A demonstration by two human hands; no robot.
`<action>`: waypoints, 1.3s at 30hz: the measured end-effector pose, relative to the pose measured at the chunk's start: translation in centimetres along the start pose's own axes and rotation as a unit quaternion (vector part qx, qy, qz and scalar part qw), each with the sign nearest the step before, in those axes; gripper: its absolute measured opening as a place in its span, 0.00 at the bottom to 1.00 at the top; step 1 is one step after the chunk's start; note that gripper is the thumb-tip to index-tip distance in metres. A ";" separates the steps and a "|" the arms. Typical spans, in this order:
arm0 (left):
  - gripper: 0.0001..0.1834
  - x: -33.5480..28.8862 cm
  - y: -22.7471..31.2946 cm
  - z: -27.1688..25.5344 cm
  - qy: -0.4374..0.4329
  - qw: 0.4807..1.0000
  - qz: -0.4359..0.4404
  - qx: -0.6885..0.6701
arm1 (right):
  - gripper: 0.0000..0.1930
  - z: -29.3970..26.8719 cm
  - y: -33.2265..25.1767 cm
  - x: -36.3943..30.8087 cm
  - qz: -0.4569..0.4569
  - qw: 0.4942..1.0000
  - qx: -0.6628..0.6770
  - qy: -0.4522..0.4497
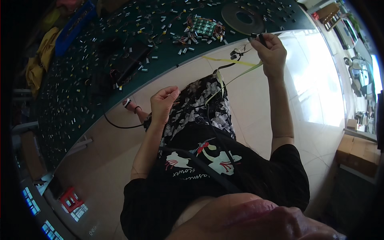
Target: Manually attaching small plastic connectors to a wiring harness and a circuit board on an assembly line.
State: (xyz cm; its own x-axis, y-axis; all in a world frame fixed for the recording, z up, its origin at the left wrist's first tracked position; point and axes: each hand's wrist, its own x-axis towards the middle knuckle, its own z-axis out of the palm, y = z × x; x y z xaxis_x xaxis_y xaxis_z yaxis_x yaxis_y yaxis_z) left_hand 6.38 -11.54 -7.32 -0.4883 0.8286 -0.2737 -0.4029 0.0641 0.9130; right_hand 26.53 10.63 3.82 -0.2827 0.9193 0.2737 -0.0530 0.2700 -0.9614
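My right hand [272,55] is raised over the front edge of the green table, its fingers closed around a short black piece [262,40] that I cannot name exactly. From near this hand a pale yellow-green strip [245,73] runs down toward my lap. Just left of the hand, a small silver cylinder with thin wires [235,53] appears against the pale floor. In front of my lap, my left hand [162,105] has its thumb and fingers pressed together. A thin coppery bit shows beside them, but what they hold is unclear.
Many small silver cylinders with wires lie across the green table [168,60]. A green circuit-board panel [203,25] and a grey ring-shaped reel [240,22] lie near its front edge. A blue bin [76,28] stands far left; cardboard boxes [358,154] are at right.
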 end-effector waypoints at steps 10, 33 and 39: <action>0.10 -0.4 -1.9 -1.3 0.019 0.999 -0.037 0.014 | 0.21 -6.0 6.6 12.2 -0.071 0.887 -0.456 0.026; 0.09 -1.3 -3.6 -2.7 0.051 0.996 -0.072 0.011 | 0.20 1.1 13.7 22.3 -0.087 0.858 -0.504 -0.050; 0.10 -1.3 -3.7 -2.4 0.031 0.998 -0.053 -0.002 | 0.16 -2.5 11.3 18.9 0.019 0.961 -0.275 -0.022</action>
State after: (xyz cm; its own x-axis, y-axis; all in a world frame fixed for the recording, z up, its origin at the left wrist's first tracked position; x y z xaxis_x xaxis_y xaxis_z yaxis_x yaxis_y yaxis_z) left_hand 6.66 -14.17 -11.09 -0.4901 0.7808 -0.3875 -0.4574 0.1481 0.8768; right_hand 23.03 31.76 -1.79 -0.3152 0.9219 0.2255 0.4686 0.3578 -0.8077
